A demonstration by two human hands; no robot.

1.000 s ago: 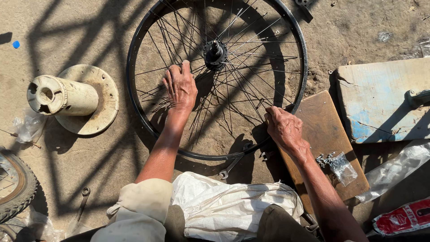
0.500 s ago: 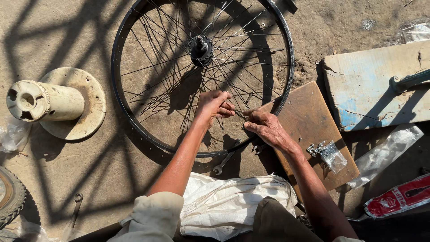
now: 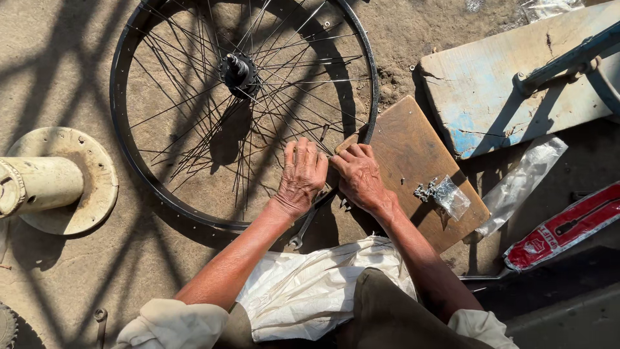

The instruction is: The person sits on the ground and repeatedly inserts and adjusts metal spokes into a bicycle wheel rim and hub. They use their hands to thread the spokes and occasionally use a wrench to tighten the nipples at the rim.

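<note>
Carefully now: my left hand [image 3: 301, 176] lies flat with its fingers spread over the thin steel spokes [image 3: 271, 110] near the bottom of the black spoked bicycle wheel rim [image 3: 139, 174], which rests on the sandy ground beside the cream round-flanged metal stand [image 3: 61, 184]. My right hand [image 3: 359, 177] curls its fingers together at the rim's edge, just beside the brown wooden board [image 3: 413, 155], though I cannot tell what they pinch. If I press unevenly, I judge a loose spoke could spring sideways, or something small could drop into the sand.
</note>
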